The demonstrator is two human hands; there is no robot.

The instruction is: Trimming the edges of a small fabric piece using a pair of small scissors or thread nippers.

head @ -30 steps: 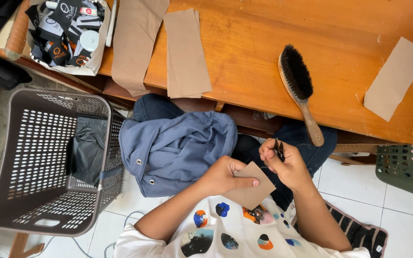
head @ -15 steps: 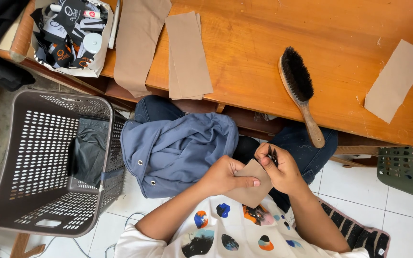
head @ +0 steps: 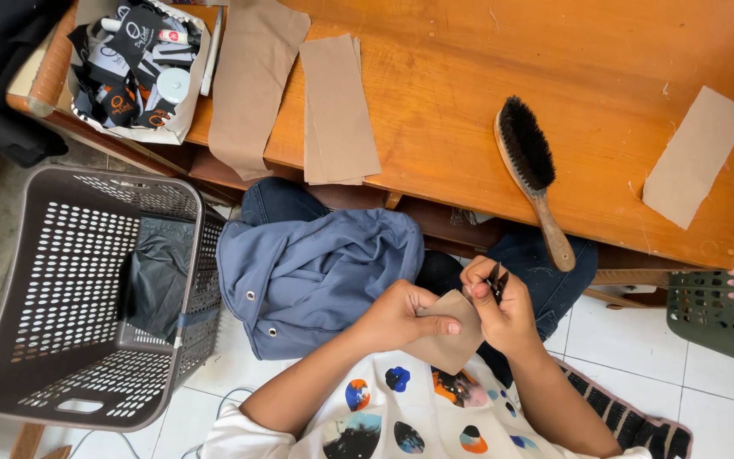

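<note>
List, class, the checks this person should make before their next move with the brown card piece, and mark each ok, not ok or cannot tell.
1. Left hand pinches the brown card piece: ok.
2. Right hand grips a small dark tool: ok.
3. Kind of tool: cannot tell.
4. Blue garment lies beside the card, not under it: ok.
5. Brush rests fully on the wooden table: not ok, handle overhangs.
</note>
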